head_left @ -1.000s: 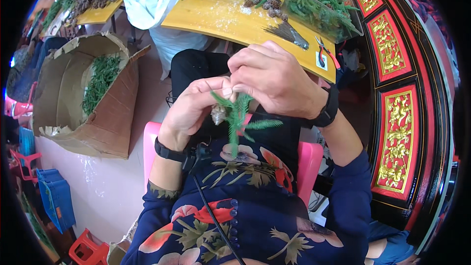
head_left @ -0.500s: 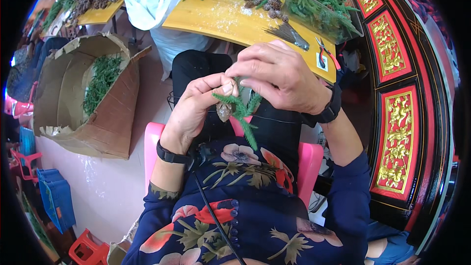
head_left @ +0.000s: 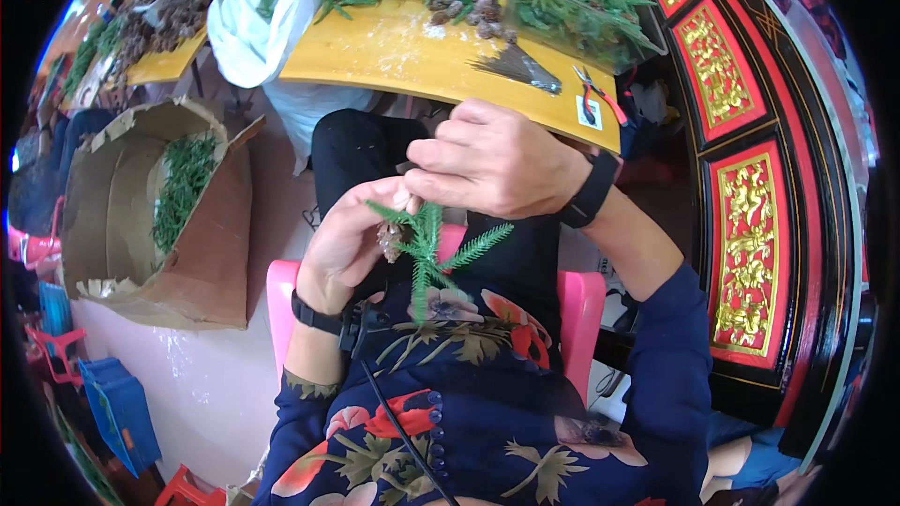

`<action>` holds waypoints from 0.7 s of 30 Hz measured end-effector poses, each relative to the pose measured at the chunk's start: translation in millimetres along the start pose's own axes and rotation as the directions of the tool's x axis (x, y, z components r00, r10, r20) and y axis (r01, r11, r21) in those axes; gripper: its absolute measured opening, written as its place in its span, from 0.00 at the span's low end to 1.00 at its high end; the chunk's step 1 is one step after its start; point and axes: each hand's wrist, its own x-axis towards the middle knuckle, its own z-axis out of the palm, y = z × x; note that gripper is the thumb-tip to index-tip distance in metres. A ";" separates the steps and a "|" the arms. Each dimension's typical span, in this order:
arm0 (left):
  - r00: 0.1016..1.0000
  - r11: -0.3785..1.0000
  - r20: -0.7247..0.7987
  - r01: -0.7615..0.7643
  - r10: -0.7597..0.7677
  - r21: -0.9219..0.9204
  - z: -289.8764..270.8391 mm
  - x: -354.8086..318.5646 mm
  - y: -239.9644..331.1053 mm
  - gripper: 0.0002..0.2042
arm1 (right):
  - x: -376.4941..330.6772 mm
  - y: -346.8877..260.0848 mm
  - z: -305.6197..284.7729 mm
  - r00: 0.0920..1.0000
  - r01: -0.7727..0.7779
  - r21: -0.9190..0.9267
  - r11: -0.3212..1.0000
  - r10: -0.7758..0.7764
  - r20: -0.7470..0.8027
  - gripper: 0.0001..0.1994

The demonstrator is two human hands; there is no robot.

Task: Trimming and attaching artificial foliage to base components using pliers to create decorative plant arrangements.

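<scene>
Over my lap I hold a green artificial pine sprig [head_left: 428,242] with a small pale-tipped pine cone [head_left: 390,242] against it. My left hand [head_left: 349,230] is closed, its thumb and fingertips pinching the sprig's upper end, the cone hanging below. My right hand [head_left: 497,161] is closed too, with its fingertips meeting the left ones at the stem end. Whatever thin piece the right fingers grip is hidden by the hand. The sprig's needled branches spread downward and to the right, below both hands.
Ahead is a yellow table [head_left: 375,52] with pine cones [head_left: 473,9], a bundle of thin dark wires [head_left: 520,69], pliers [head_left: 597,94] and a clear bin [head_left: 586,23] of greenery. A cardboard box [head_left: 202,272] holding sprigs stands left. A carved red-and-gold panel [head_left: 747,253] rises at right.
The sprig has turned and its branches now spread wider beneath my hands. My right hand has rolled over, knuckles up, and closed in on the left fingertips. The whole view has shifted slightly.
</scene>
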 end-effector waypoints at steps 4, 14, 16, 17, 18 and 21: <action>0.968 0.893 -0.128 -0.143 0.216 0.427 18.4 24.2 -1.7 0.05 | -13.6 19.1 0.0 0.988 -0.132 0.097 0.987 0.123 0.094 0.11; 0.839 0.890 -0.420 -0.152 0.346 0.429 14.8 67.8 39.7 0.03 | -147.3 136.3 29.4 0.198 -0.929 -0.330 0.165 0.978 -0.070 0.25; 0.850 0.869 -0.381 -0.161 0.363 0.469 8.3 79.6 52.4 0.03 | -185.5 145.1 31.0 0.018 -0.855 -0.517 -0.053 0.991 -0.133 0.32; 0.858 0.857 -0.359 -0.164 0.368 0.488 5.6 86.7 59.6 0.03 | -203.4 147.9 30.5 -0.043 -0.849 -0.520 -0.091 0.994 -0.103 0.34; 0.847 0.856 -0.376 -0.162 0.375 0.490 2.3 93.5 64.1 0.03 | -211.4 153.8 31.6 -0.096 -0.844 -0.524 -0.118 0.993 -0.069 0.35; 0.875 0.831 -0.329 -0.136 0.356 0.539 -2.9 116.9 74.1 0.03 | -224.4 174.0 33.5 -0.129 -0.898 -0.429 -0.100 0.991 0.041 0.32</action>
